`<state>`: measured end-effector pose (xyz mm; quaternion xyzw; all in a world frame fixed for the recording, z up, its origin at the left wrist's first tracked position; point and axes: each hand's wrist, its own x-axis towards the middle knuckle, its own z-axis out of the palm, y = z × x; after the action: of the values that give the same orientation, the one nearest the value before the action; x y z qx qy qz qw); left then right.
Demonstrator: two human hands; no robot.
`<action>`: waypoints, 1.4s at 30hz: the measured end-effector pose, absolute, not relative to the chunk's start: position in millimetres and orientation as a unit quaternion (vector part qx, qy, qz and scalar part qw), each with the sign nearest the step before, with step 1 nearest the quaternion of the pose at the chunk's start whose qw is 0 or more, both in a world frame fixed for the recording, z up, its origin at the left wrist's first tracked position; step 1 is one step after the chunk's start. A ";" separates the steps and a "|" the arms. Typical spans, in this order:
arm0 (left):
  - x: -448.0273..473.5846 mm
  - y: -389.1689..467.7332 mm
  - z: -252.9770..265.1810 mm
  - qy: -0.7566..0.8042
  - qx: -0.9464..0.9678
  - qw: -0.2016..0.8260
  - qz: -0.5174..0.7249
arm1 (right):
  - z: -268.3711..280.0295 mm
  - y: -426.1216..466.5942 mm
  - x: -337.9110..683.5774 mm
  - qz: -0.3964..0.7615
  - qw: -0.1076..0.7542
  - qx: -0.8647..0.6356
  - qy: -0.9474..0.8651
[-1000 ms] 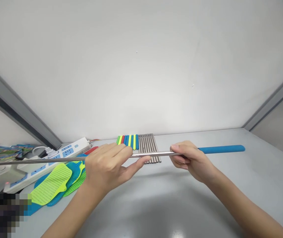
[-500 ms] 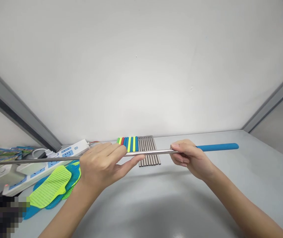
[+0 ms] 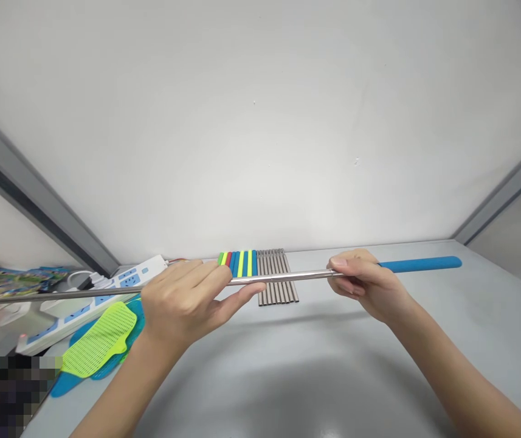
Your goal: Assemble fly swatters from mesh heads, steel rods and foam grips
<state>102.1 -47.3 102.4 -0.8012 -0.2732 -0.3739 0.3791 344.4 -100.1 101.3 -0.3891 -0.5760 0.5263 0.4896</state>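
A telescopic metal rod [image 3: 292, 276] with a blue handle [image 3: 422, 264] lies nearly level across the view, held in both hands above the table. My left hand [image 3: 191, 289] is closed around its thinner left part, thumb stretched along the underside. Near the handle, my right hand [image 3: 360, 277] grips the shiny tube between thumb and fingers. The rod's left end runs out of view. Behind it, several short metal tubes [image 3: 276, 292] lie in a row beside several blue, yellow, red and green handles [image 3: 243, 263], partly covered by my left hand.
At the left, flat perforated swatter heads in yellow-green [image 3: 103, 340] and blue [image 3: 66, 383] lie stacked on the grey table [image 3: 315, 371]. A white power strip [image 3: 151, 267] with plugs stands behind them. A white wall [image 3: 260, 134] closes off the back.
My right hand has moved to the right with the blue handle. The gap between my hands is wider, showing more shiny tube. My left hand has kept its grip, and the view has shifted slightly.
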 end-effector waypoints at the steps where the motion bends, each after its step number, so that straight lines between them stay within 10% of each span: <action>1: 102.7 -46.9 102.8 -0.269 -0.801 0.380 -0.377 | 100.8 -99.6 345.6 0.522 0.488 -0.390 -0.581; 42: 79.1 -29.3 106.3 -0.232 -0.784 0.401 -0.414 | 96.4 -96.2 360.9 0.437 0.587 -0.339 -0.591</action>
<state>79.1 -29.3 106.3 -0.7839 -0.2321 -0.4136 0.4007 360.9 -96.2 96.4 -0.3388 -0.5907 0.4374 0.5873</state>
